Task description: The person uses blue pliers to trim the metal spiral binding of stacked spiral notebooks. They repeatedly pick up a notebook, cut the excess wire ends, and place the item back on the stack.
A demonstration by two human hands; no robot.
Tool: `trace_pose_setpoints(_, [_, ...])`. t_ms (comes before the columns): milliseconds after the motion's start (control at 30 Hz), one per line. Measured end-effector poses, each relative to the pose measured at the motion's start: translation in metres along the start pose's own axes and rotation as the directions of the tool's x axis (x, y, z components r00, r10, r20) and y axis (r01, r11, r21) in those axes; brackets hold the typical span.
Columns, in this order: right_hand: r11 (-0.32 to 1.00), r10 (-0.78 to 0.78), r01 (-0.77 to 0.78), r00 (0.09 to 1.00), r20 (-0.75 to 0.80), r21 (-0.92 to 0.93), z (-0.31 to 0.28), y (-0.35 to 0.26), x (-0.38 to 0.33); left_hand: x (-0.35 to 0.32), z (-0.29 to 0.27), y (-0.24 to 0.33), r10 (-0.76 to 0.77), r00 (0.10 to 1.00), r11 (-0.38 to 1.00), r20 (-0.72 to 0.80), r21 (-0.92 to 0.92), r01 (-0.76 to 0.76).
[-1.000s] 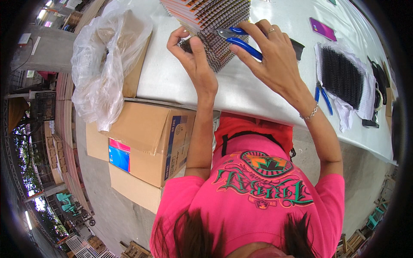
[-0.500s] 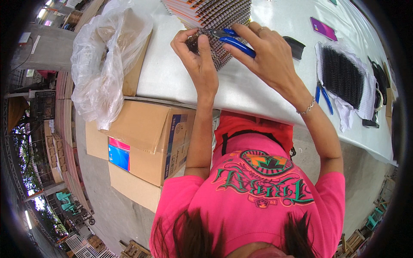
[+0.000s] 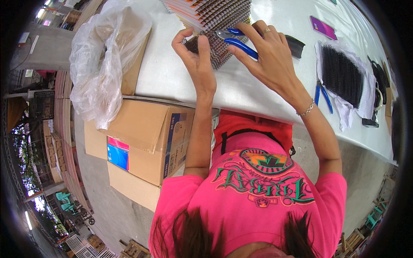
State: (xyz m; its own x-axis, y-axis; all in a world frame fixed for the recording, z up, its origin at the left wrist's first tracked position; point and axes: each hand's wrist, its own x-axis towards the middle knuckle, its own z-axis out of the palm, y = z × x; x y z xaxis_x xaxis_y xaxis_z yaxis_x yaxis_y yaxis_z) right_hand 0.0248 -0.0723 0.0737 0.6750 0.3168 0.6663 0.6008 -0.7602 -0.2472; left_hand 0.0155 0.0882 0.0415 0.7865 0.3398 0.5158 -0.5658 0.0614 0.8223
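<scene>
A stack of spiral-bound notebooks (image 3: 211, 13) lies on the white table (image 3: 172, 73), wire spines facing me. My left hand (image 3: 195, 56) pinches the lowest spines at the stack's near corner. My right hand (image 3: 269, 53) grips blue-handled pliers (image 3: 238, 41), whose metal jaws touch the wire binding just right of my left thumb.
A crumpled clear plastic bag (image 3: 101, 64) covers a cardboard box at the table's left end. An open carton (image 3: 142, 142) stands on the floor below. On the right lie black wire combs on white paper (image 3: 342, 77), a second pair of blue pliers (image 3: 322, 95) and a purple notebook (image 3: 322, 26).
Both hands slid slightly toward me along the stack's spines. The pliers' jaws moved left to meet my left fingers at the binding.
</scene>
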Motion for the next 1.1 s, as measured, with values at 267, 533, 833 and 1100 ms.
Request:
trace_pose_setpoints(267, [0.999, -0.051, 0.051, 0.998, -0.048, -0.001, 0.006, 0.001, 0.003, 0.001, -0.006, -0.017, 0.045, 0.999, 0.989, -0.014, 0.142, -0.042])
trace_pose_setpoints(533, [0.992, 0.041, -0.038, 0.999, -0.025, 0.124, 0.011, -0.002, -0.004, -0.001, -0.003, -0.019, 0.099, 0.994, 0.975, -0.038, 0.206, -0.089])
trace_pose_setpoints(833, [0.999, 0.032, -0.03, 0.998, -0.049, 0.034, 0.015, 0.006, -0.016, -0.002, 0.0, -0.015, 0.055, 0.994, 0.991, -0.092, 0.125, -0.044])
trace_pose_setpoints(1100, [0.992, 0.07, -0.077, 0.995, 0.071, 0.096, 0.005, -0.001, -0.006, -0.007, -0.007, -0.021, 0.024, 1.0, 0.988, -0.002, 0.15, -0.023])
